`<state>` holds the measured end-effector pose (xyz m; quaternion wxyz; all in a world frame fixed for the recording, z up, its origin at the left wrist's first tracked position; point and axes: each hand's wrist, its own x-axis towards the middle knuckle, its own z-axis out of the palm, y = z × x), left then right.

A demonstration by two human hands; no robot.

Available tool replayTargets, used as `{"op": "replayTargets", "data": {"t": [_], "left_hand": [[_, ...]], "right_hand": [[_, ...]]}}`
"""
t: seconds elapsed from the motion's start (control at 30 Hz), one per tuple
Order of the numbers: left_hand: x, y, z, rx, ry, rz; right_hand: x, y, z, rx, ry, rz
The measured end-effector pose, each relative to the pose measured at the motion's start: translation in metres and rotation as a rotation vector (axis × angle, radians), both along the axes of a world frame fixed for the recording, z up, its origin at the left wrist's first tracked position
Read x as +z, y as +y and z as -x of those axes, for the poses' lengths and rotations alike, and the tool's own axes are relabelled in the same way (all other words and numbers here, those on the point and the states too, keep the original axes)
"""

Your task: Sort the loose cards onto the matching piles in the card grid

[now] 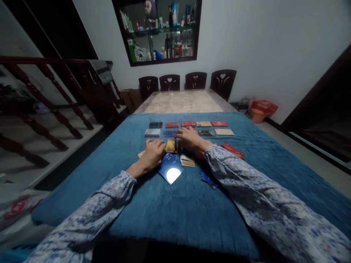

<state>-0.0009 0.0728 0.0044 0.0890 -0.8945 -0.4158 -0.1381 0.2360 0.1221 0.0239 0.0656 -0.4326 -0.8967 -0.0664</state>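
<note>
My left hand is closed on a gold card at the middle of the blue cloth. My right hand lies over the cards just right of it, fingers bent down onto them; what it holds, if anything, is hidden. Below the hands lie a dark blue card with a bright glare spot, a small stack of pale cards and more dark blue cards. Red cards poke out by my right wrist. Two rows of cards are laid out beyond the hands.
The cloth covers the near part of a long marble-topped table with several dark chairs at its far end. A wall cabinet holds bottles. A dark wooden stair railing runs at left. An orange tub sits on the floor at right.
</note>
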Motion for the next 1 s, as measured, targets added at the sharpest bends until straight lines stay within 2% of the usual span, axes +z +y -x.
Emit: {"op": "replayTargets", "data": {"t": [0.27,0.53,0.77,1.0], "left_hand": [[-0.012,-0.035,0.002,-0.043,-0.027,-0.05],[-0.018,-0.059,0.004,-0.085,-0.063,-0.057],[-0.022,-0.073,0.008,-0.093,-0.077,-0.019],[-0.018,-0.084,0.007,-0.121,-0.083,-0.015]], "right_hand": [[-0.012,-0.027,-0.009,0.136,0.089,-0.049],[-0.027,-0.052,-0.015,0.3,0.164,-0.098],[-0.024,-0.069,-0.017,0.43,0.157,-0.016],[-0.019,-0.075,-0.016,0.503,0.142,0.057]]}}
